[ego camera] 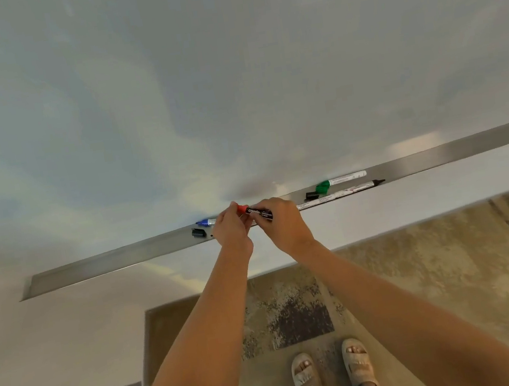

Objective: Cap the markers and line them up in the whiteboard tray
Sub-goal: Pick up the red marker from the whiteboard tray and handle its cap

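My right hand grips the black barrel of a red marker just above the metal whiteboard tray. My left hand pinches its red cap end. A blue marker lies in the tray behind my left hand, partly hidden. A loose black cap lies left of my hands. To the right lie a green-capped marker, an uncapped black-tipped marker and another black cap.
The whiteboard fills the view above the tray. Below is a patterned floor with my sandalled feet. A dark opening in the wall lies at the lower left.
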